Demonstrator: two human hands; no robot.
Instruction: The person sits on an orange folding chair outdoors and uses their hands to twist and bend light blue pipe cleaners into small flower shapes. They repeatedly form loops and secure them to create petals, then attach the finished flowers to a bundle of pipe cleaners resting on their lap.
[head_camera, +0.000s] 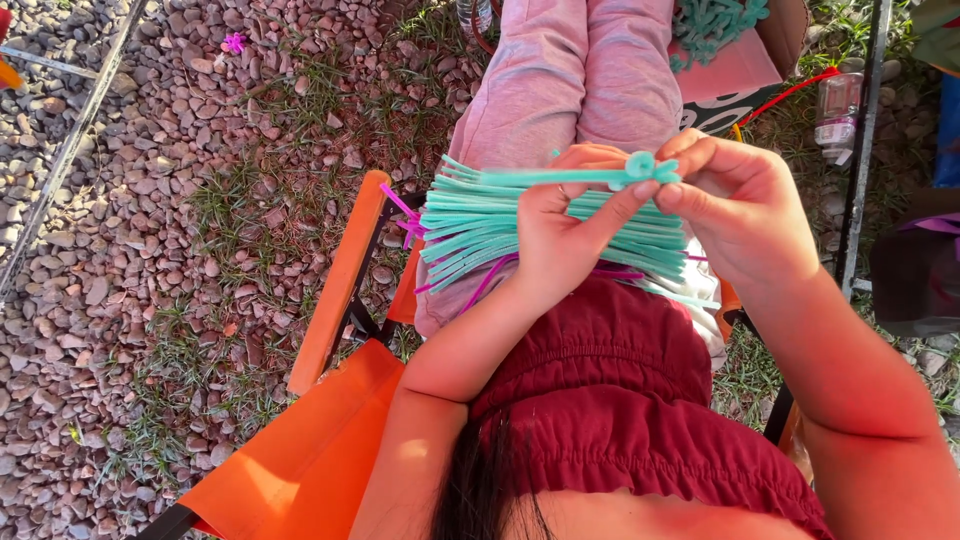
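Pinching a teal pipe cleaner (590, 176) between both hands, I hold it level above my lap, its right end curled into a small loop. My left hand (560, 235) has thumb and fingers (632, 200) closed narrow on the stem just beside the loop; my right hand (740, 205) closes on the loop from the other side, fingertips nearly meeting the left ones. The stem looks fuzzy, thin and straight, reaching left past my knuckles. Under it a fanned bundle of teal pipe cleaners (470, 225) lies across my pink trousers (580, 80), with a few magenta pipe cleaners (405, 210) poking out at its left edge. The orange chair arm (340, 280) runs close on my left; beyond it lies gravel with tufts of grass (150, 250), open room. On my right a dark metal frame (860, 150) stands near.
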